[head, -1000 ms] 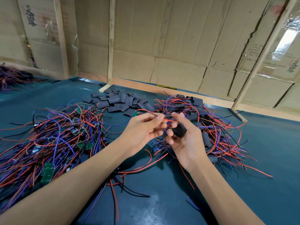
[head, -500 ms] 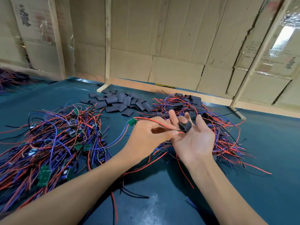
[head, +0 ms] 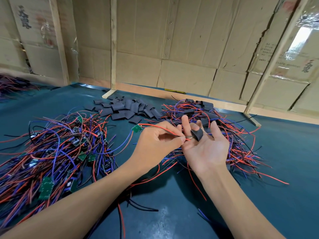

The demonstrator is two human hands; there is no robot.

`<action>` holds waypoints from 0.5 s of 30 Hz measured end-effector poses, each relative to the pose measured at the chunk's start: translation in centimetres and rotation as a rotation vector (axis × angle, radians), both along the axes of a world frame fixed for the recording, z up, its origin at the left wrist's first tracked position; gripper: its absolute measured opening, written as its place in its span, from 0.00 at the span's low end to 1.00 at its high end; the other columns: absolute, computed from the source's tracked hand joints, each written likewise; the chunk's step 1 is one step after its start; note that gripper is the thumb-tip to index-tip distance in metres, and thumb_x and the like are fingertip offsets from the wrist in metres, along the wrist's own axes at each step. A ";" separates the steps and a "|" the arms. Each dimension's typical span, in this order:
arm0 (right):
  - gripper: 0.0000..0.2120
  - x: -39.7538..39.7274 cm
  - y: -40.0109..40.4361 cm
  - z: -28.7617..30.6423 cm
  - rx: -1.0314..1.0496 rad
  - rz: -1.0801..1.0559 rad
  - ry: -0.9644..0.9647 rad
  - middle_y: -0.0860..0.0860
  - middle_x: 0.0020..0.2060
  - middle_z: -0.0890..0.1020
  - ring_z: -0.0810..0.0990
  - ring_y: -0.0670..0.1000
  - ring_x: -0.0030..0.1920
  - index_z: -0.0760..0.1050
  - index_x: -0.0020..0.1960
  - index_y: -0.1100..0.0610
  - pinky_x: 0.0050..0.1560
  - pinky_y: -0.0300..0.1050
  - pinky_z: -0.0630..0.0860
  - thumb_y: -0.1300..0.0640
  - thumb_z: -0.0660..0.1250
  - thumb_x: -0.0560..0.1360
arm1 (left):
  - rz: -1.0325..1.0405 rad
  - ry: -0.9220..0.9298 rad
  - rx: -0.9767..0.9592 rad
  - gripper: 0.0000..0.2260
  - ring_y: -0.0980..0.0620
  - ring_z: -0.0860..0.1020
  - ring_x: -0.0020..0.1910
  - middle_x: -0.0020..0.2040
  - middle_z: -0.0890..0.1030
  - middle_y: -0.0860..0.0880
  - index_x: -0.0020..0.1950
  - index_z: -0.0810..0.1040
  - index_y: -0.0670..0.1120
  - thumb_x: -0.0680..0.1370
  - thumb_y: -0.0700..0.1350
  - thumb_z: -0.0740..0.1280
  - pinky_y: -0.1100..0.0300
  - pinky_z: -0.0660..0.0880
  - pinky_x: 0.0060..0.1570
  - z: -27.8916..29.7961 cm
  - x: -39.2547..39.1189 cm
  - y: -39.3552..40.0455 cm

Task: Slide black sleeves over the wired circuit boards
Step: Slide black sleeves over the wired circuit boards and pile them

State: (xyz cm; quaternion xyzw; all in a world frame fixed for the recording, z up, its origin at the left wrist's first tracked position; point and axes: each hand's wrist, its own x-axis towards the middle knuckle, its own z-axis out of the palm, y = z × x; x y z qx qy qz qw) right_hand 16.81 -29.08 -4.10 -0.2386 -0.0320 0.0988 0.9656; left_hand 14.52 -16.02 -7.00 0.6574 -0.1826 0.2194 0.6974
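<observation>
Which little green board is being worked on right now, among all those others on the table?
Start at the two hands meeting over the teal table, between the two wire heaps. Follow the red and black wires leftward from the left hand: they end at a small green board. Unlike those buried in the left heap, it hangs alone, clear of the tangle.

On my feed the scene was evenly bright, glare flared off the shiny plastic-wrapped cardboard wall (head: pixel 300 37) upper right, and the wide lens bowed the edges.
</observation>
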 end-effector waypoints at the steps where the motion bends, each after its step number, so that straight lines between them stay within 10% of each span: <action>1: 0.16 0.0 0.0 0.0 -0.006 -0.003 0.002 0.55 0.33 0.75 0.86 0.63 0.53 0.72 0.47 0.59 0.52 0.60 0.76 0.47 0.59 0.83 | -0.001 0.005 0.003 0.09 0.56 0.84 0.46 0.40 0.85 0.51 0.42 0.83 0.42 0.72 0.29 0.74 0.65 0.77 0.48 0.0 0.0 0.0; 15: 0.15 -0.2 0.3 -0.4 -0.141 0.059 -0.091 0.54 0.35 0.72 0.82 0.63 0.50 0.71 0.54 0.57 0.37 0.45 0.76 0.44 0.61 0.82 | 0.037 -0.002 -0.025 0.02 0.50 0.83 0.38 0.41 0.85 0.45 0.44 0.84 0.40 0.73 0.35 0.74 0.59 0.79 0.42 -0.3 0.5 0.2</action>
